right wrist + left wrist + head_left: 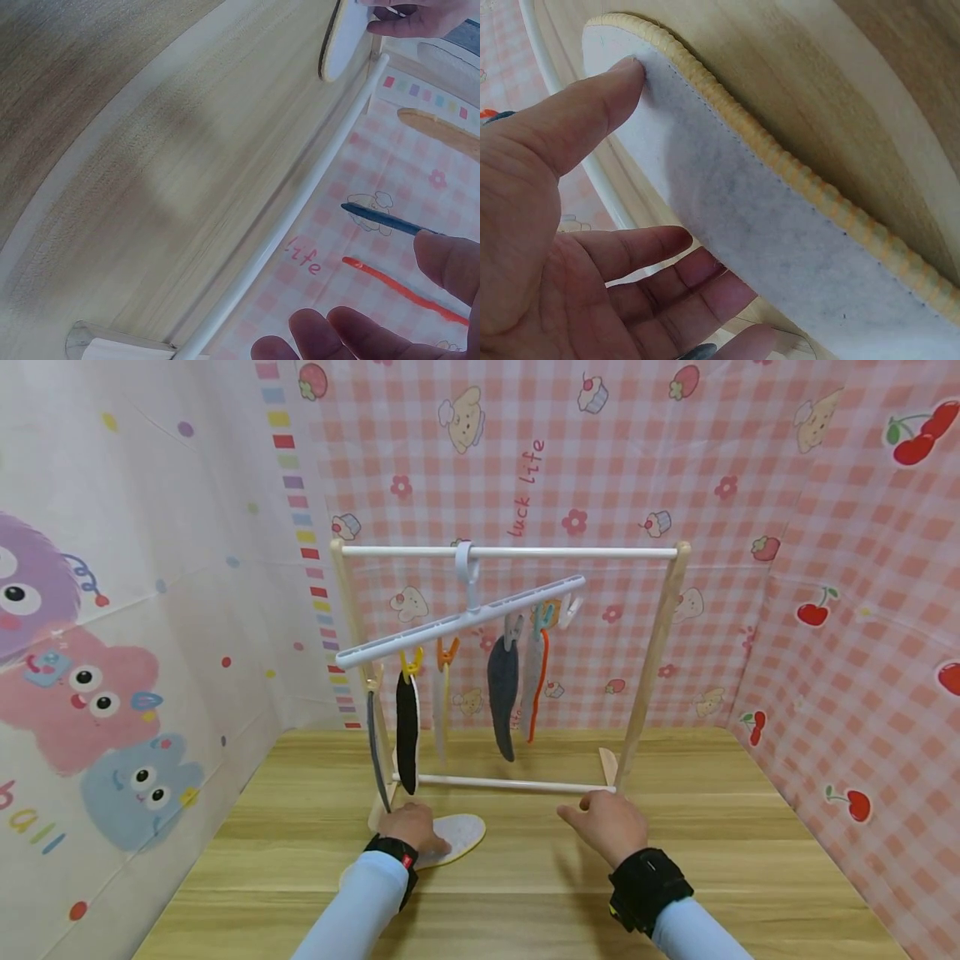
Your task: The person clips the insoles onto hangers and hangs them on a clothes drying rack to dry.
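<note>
A white-faced insole [463,833] with a ribbed yellow edge [787,169] lies on the wooden table. My left hand [411,828] is over it; its thumb [615,90] rests on the white face and the loosely extended fingers meet the long edge. My right hand [611,827] hovers at the rack's right foot, holding nothing, its fingers slightly bent and apart. Beyond both hands, a pale blue hanger [465,620] hangs tilted, left end lower. From its clips hang several insoles, including a black one [407,731], a dark grey one [503,693] and an orange-edged one [536,685].
A rack with wooden posts [654,668] bears the hanger on its white top bar [585,552]. Its lower bar [510,783] runs just behind my hands. A white clip [572,612] at the hanger's right end holds nothing. Patterned cloths [862,635] enclose the table.
</note>
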The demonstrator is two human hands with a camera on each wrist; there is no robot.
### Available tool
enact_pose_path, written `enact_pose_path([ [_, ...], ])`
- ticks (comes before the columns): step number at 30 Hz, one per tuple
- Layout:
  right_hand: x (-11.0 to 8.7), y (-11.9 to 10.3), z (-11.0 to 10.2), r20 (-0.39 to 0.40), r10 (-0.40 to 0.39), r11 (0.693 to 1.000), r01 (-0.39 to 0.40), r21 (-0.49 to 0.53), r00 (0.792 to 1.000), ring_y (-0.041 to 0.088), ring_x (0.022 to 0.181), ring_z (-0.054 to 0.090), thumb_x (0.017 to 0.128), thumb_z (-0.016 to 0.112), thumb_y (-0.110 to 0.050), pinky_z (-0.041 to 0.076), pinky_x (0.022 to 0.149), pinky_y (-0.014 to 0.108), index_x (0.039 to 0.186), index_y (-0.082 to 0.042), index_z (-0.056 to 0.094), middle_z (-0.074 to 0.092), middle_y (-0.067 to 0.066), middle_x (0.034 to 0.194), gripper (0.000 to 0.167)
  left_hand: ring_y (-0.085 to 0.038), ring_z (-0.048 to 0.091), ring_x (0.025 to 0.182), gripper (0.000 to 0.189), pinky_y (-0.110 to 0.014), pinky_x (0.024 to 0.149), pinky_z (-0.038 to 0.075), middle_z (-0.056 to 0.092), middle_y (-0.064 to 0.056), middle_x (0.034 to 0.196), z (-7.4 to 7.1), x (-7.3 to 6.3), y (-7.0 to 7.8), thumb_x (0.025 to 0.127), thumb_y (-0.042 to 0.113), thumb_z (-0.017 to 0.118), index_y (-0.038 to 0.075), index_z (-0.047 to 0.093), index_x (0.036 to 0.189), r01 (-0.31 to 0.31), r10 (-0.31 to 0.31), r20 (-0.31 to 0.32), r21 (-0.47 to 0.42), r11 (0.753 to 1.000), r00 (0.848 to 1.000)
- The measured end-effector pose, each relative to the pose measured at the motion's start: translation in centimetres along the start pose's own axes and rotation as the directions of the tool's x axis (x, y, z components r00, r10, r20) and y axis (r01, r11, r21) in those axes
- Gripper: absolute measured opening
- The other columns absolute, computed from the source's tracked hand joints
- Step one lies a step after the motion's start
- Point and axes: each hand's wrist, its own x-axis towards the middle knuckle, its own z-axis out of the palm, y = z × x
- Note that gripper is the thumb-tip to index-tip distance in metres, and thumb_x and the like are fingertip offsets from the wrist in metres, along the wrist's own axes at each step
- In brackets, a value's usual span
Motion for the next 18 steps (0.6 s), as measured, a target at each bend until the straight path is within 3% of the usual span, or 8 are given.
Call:
enact_pose_path([
  [12, -0.16, 0.12, 0.26, -0.006, -0.004, 1.000, 0.004, -0.006, 1.000, 0.021, 0.069, 0.062, 0.087, 0.070, -0.048, 0.044, 0.055, 0.037, 0.097, -0.007, 0.077, 0.070, 0.008, 0.083, 0.043, -0.027, 0.063, 0.078, 0.040, -0.047, 0.071, 0.052, 0.065, -0.010, 0.085, -0.29, -0.56, 0.41, 0.068, 0.040, 0.087, 0.007, 0.067, 0.079, -0.026, 0.026, -0.010, 0.002, 1.000, 1.000],
  [18, -0.14, 0.10, 0.38, -0.008, 0.000, 1.000, 0.000, -0.008, 1.000, 0.023, 0.070, 0.063, 0.086, 0.069, -0.049, 0.045, 0.057, 0.039, 0.097, -0.008, 0.077, 0.071, 0.008, 0.084, 0.043, -0.023, 0.060, 0.077, 0.042, -0.046, 0.069, 0.053, 0.063, -0.009, 0.084, -0.11, -0.47, 0.59, 0.068, 0.040, 0.087, 0.006, 0.067, 0.083, -0.025, 0.025, 0.021, 0.009, 1.000, 0.999],
])
